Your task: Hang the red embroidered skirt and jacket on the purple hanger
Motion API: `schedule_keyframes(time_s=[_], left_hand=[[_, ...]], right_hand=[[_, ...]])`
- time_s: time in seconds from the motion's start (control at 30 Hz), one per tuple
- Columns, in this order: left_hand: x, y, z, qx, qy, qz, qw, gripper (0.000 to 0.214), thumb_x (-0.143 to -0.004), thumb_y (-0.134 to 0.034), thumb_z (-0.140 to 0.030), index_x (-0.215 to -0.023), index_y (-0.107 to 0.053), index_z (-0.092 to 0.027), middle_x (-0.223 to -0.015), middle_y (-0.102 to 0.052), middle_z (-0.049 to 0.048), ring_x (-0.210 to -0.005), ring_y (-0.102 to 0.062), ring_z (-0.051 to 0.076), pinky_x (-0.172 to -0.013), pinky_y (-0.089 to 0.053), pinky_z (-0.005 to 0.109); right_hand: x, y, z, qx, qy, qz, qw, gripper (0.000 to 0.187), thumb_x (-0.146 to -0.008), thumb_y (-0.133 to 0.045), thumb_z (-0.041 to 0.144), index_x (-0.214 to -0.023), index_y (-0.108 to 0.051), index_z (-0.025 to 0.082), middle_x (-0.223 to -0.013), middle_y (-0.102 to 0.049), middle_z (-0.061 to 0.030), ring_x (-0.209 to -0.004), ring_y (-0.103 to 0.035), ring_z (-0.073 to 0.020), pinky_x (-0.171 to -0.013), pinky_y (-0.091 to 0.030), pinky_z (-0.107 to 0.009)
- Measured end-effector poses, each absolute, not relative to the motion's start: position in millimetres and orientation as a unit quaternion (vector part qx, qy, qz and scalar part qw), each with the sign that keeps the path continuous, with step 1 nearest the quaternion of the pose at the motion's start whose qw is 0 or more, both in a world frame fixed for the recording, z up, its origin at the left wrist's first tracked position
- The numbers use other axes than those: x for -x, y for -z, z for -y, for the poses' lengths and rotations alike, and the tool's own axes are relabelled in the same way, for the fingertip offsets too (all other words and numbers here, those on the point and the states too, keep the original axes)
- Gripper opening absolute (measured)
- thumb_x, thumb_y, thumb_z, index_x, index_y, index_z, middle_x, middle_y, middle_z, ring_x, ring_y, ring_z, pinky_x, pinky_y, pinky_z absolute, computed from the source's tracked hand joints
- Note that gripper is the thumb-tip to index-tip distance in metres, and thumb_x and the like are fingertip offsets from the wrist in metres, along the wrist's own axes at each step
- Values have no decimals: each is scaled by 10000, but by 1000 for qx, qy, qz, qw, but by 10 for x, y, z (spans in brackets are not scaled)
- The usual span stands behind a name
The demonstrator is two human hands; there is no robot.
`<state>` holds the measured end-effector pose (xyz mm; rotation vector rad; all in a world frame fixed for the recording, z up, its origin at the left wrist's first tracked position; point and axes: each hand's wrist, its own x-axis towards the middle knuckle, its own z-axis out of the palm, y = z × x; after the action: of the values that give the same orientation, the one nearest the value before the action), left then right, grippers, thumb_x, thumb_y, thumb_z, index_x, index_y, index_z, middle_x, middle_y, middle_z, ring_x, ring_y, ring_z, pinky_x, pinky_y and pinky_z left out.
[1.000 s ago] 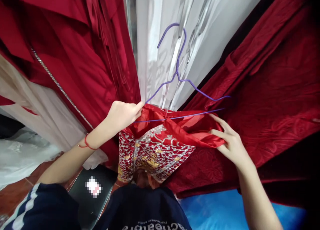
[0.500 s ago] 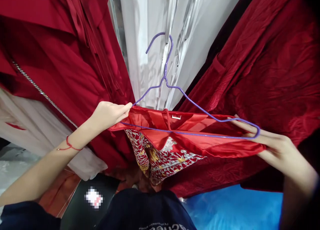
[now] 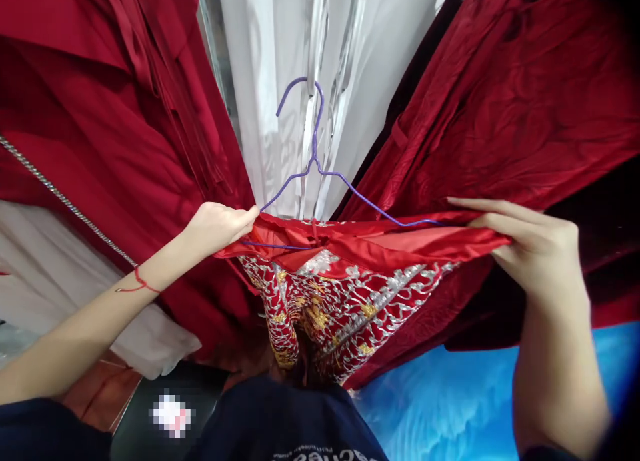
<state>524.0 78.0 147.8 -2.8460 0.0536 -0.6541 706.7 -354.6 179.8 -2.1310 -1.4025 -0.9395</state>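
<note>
A purple wire hanger (image 3: 320, 174) carries a red garment (image 3: 345, 281) with silver and gold embroidery that hangs down in front of me. My left hand (image 3: 220, 224) pinches the left end of the hanger and the red fabric together. My right hand (image 3: 525, 247) grips the right end of the garment's waistband, with the hanger's right tip hidden under the cloth and fingers. The hanger's hook points up and is not hooked on anything I can see.
Dark red dresses (image 3: 100, 134) hang close on the left and more red velvet (image 3: 500, 114) on the right. White satin fabric (image 3: 300, 81) hangs straight ahead. A blue sheet (image 3: 450, 407) lies at lower right, a black object (image 3: 165, 414) at lower left.
The garment's waistband has been pulled up over the hanger's bottom bar and right end. My right hand rose and closed over the fabric. The embroidered panel now hangs spread wider.
</note>
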Motion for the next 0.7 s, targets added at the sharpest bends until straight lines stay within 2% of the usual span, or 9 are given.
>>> schedule_keyframes(time_s=[0.07, 0.17, 0.33, 0.43, 0.53, 0.6, 0.7], left_hand=[[-5217, -1474, -763, 966, 222, -12, 129, 352, -942, -407, -317, -1084, -705, -192, -691, -727, 94, -589, -646, 209, -504, -220, 289], [-5148, -1450, -673, 966, 221, 24, 132, 362, -943, -420, -307, -1143, -691, -174, -714, -735, 110, -609, -662, 222, -514, -240, 284], [-5011, -1465, -496, 969, 217, 106, 58, 347, -956, -412, -272, -1180, -658, -171, -779, -741, 118, -681, -686, 243, -590, -356, 283], [-4954, -1561, -561, 957, 242, 114, -115, 324, -939, -517, -369, -1193, -620, -194, -793, -727, 66, -710, -678, 214, -644, -425, 276], [-4965, -1686, -747, 891, 255, 106, -361, 383, -856, -642, -471, -1103, -617, -180, -805, -702, 35, -687, -645, 164, -646, -482, 261], [-5013, -1746, -856, 827, 298, 129, -459, 340, -873, -609, -448, -1073, -619, -172, -832, -684, 34, -683, -634, 146, -647, -517, 264], [-5075, -1769, -889, 760, 371, 160, -509, 260, -927, -502, -358, -1096, -615, -196, -882, -663, 30, -736, -648, 148, -683, -555, 272]], right_hand=[[-7060, -1922, 3288, 750, 355, 519, 205, 228, -970, -573, 337, -786, -645, 223, -1136, -741, -60, -950, -696, -176, -807, -514, -288], [-6996, -2020, 2819, 730, 392, 527, 191, 256, -979, -557, 354, -783, -640, 213, -976, -735, -53, -965, -615, -204, -861, -459, -355], [-6721, -1772, 2093, 699, 373, 575, 204, 326, -1008, -478, 376, -735, -557, 217, -819, -642, -20, -910, -560, -202, -866, -400, -397], [-6647, -1554, 1868, 684, 325, 627, 183, 335, -1006, -458, 368, -710, -517, 225, -753, -589, -16, -751, -524, -172, -780, -403, -362], [-6767, -1443, 1760, 707, 348, 566, 243, 276, -990, -486, 364, -761, -545, 220, -702, -547, -18, -650, -491, -159, -696, -404, -339], [-6897, -1398, 1703, 725, 376, 487, 308, 212, -989, -483, 348, -886, -593, 199, -763, -574, -37, -700, -542, -176, -723, -432, -353], [-7046, -1296, 1650, 724, 411, 418, 364, 203, -981, -467, 307, -1030, -605, 166, -891, -612, -81, -871, -613, -235, -855, -460, -441]])
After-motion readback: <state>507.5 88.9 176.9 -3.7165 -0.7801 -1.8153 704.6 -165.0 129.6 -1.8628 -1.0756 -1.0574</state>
